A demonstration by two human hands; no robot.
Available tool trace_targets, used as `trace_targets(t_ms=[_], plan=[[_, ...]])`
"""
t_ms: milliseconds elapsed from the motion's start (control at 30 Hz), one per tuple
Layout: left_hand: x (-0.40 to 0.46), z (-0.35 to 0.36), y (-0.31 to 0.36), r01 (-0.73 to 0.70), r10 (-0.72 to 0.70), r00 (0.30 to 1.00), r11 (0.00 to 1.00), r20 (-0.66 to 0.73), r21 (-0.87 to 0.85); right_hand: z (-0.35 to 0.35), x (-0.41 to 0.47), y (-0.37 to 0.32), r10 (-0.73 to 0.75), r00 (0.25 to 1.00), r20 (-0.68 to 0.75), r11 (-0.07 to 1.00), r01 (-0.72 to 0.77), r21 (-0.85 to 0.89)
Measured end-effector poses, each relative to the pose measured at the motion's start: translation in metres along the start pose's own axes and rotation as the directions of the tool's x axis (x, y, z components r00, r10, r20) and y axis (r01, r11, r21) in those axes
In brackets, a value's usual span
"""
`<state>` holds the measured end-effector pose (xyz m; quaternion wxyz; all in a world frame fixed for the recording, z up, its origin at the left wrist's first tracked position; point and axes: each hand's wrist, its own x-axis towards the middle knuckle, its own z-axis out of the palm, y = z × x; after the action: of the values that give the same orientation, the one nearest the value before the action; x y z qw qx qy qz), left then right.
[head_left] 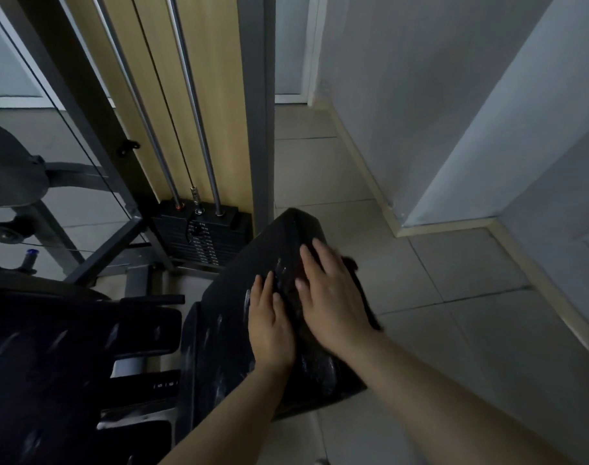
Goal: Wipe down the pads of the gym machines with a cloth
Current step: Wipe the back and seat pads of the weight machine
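A black padded seat of a gym machine slopes up the middle of the view, with pale streaks on its surface. A dark cloth lies on the pad's right side and hangs over its edge. My right hand presses flat on the cloth, fingers spread. My left hand lies flat on the pad just left of the cloth, fingers together and touching the cloth's edge. Both forearms reach in from the bottom.
A black weight stack with two steel guide rods and a grey frame post stands behind the pad. Another black pad sits at the lower left. Tiled floor and a grey wall lie to the right.
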<state>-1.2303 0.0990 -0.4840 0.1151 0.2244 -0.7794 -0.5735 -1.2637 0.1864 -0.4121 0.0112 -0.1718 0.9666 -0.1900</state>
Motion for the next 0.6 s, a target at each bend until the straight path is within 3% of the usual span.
trace_targets(t_ms=[233, 433, 600], plan=[[-0.002, 0.001, 0.002, -0.005, 0.006, 1.0, 0.999, -0.009, 0.041, 0.004, 0.112, -0.004, 0.046, 0.99, -0.135, 0.998, -0.042, 0.038], [-0.004, -0.001, -0.002, 0.009, -0.009, 1.0, 1.0, -0.024, -0.004, -0.003, 0.004, -0.005, 0.056, 0.993, -0.1, 0.998, -0.053, 0.036], [-0.003, -0.001, 0.001, 0.031, -0.031, 0.999, 1.0, -0.013, -0.004, -0.017, -0.056, -0.001, -0.049, 0.998, -0.026, 0.997, 0.051, 0.066]])
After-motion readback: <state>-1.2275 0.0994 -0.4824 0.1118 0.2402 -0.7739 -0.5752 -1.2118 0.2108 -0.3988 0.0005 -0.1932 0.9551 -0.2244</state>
